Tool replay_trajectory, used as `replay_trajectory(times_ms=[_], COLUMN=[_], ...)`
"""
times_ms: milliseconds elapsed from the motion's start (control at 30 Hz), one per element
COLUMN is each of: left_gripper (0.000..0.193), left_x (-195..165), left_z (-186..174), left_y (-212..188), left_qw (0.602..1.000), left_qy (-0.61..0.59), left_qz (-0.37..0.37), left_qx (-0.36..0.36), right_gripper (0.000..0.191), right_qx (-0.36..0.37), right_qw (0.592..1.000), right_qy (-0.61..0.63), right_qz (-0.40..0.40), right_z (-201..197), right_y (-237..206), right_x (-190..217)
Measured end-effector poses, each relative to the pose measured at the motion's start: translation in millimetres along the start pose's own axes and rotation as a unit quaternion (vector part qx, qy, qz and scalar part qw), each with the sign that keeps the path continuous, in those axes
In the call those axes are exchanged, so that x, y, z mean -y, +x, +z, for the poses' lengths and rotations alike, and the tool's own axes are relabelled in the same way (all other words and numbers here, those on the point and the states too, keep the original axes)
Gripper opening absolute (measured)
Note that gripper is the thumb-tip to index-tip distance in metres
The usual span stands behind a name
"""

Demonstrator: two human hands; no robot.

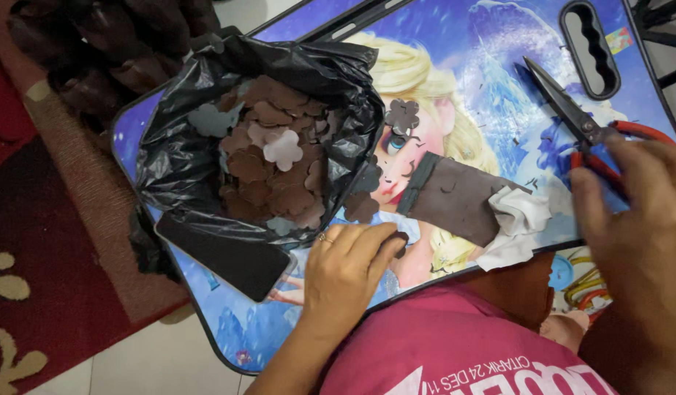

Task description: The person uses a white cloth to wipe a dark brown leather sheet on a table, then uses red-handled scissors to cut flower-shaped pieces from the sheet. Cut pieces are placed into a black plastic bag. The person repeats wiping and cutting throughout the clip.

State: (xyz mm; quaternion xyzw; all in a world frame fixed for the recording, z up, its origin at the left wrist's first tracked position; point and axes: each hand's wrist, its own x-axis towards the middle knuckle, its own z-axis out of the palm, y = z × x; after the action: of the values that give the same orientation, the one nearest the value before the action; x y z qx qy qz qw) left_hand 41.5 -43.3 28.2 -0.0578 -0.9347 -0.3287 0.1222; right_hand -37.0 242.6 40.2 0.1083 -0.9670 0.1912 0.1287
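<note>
My left hand (346,272) rests on a blue cartoon-printed lap table (491,80), its fingertips pinched on a small dark brown flower cutout (401,243). My right hand (641,234) lies at the right, closed around the red handles of black-bladed scissors (572,113), which point up and left with the blades nearly together. Between the hands lies a strip of brown cloth (458,199) with a white rag (519,223) at its end. A black plastic bag (184,157) at the left holds several brown and pale flower-shaped cutouts (276,164).
Loose cutouts lie on the table beside the bag: one (402,115) above the cloth, another (361,207) near my left hand. A black phone (228,256) sits under the bag's edge. A red patterned rug (38,256) and pale floor tiles lie to the left.
</note>
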Motion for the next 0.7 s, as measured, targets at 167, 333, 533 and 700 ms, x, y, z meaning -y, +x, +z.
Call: replay_trajectory(times_ms=[167,333,533,700], left_gripper=[0.033,0.017,0.016,0.024], left_x=[-2,0,2,-3], left_z=[6,12,17,10], left_y=[-5,-8,-1,23], left_qw=[0.998,0.996,0.808,0.776], left_qy=[-0.029,-0.063,-0.478,-0.547], left_qz=[-0.040,-0.057,-0.345,-0.315], left_qx=[0.026,0.005,-0.003,0.018], right_gripper=[0.035,0.034,0.029,0.039], right_qx=[0.042,0.049,-0.006,-0.025], right_qw=[0.998,0.997,0.998,0.997], right_qy=[0.003,0.015,-0.047,-0.065], right_qz=[-0.040,-0.064,-0.044,0.010], right_z=[-4,8,12,21], right_y=[1,-5,-17,-7], right_x=[35,42,2,-37])
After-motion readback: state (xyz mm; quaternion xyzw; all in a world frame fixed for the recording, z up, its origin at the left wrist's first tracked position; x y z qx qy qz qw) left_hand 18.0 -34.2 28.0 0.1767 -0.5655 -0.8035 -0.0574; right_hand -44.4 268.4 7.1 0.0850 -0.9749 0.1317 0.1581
